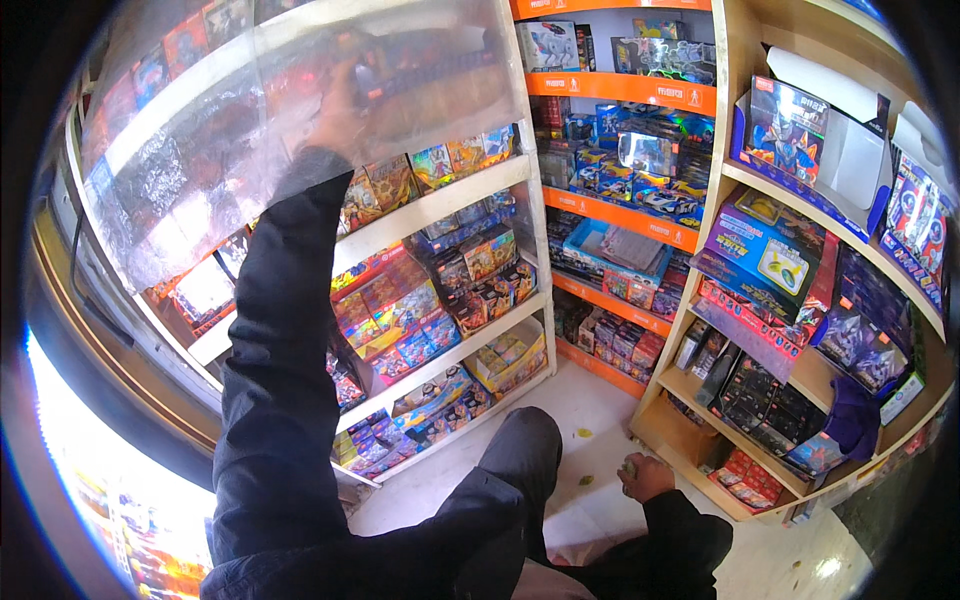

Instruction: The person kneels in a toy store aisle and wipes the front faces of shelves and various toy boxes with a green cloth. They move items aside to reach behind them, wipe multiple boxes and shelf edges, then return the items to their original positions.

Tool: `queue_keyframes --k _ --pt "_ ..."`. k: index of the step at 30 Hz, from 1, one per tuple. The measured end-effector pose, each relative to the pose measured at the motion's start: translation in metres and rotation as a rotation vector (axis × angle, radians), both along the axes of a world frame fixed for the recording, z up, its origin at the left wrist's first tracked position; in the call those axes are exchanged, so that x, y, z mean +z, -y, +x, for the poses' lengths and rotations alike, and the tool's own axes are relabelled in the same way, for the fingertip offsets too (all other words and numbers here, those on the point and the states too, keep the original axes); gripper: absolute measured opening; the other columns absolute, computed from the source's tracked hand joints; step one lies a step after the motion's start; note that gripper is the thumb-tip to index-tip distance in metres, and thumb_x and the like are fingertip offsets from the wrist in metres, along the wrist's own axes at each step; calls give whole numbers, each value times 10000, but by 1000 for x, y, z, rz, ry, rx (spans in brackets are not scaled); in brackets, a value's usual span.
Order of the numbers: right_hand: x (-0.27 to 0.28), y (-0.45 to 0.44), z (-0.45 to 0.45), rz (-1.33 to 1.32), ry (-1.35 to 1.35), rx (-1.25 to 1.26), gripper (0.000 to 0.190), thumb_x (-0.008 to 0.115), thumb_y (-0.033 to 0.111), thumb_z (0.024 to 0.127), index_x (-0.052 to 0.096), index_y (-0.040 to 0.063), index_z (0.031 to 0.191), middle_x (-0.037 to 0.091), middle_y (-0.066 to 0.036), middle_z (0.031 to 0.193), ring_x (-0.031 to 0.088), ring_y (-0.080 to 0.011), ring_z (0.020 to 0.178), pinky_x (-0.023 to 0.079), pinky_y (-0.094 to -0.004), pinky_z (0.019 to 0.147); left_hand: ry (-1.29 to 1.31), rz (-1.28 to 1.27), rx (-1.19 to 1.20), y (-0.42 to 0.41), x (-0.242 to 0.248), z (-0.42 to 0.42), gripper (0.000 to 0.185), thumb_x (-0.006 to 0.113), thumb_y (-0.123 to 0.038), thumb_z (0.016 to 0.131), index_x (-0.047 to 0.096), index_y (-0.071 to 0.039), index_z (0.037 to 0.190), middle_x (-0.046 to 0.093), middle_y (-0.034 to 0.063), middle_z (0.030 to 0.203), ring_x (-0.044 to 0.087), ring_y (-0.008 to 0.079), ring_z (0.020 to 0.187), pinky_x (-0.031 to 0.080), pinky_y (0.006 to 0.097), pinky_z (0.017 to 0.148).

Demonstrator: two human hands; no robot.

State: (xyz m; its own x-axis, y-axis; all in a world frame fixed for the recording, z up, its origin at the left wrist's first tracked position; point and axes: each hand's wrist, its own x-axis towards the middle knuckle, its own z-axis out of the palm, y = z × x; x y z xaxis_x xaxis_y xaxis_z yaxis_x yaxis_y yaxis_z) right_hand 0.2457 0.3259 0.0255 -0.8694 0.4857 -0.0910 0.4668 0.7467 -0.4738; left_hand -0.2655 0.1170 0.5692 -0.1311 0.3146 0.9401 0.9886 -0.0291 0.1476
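My left hand [337,109] is raised at the upper left, behind a clear plastic sheet [180,127] that hangs over the upper shelves. Glare and the sheet blur its fingers, so whether it grips the dark item beside it cannot be told. Low at the right, over the pale floor, my right hand [646,478] is curled around a small greenish object [628,468]. Beneath the sheet's edge, colourful boxes [382,184] stand in a row on a white shelf. Further boxes of packets [390,311] fill the shelf below.
Ahead, shelves with orange edge strips [615,217] hold toy boxes. The wooden shelving unit [720,157] at the right carries larger boxes and a dark purple cloth [853,420]. Small leaves [585,433] lie on the floor [577,390] near my knee.
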Motion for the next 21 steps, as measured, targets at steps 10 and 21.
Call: queue_keyframes --k 10,21 --pt "-6 2 -2 24 -25 15 415 709 448 823 644 142 1096 689 -179 947 680 -371 857 542 -488 738 -49 -145 425 15 52 4 360 634 -276 888 662 -28 1147 688 132 1021 638 280 922 488 401 842" --pt "-7 0 -1 -17 25 -6 428 690 461 832 657 143 1117 701 -176 981 678 -370 910 539 -488 786 -526 -625 864 6 94 20 344 590 -249 926 644 -32 1186 671 185 1094 644 336 985 500 437 860"
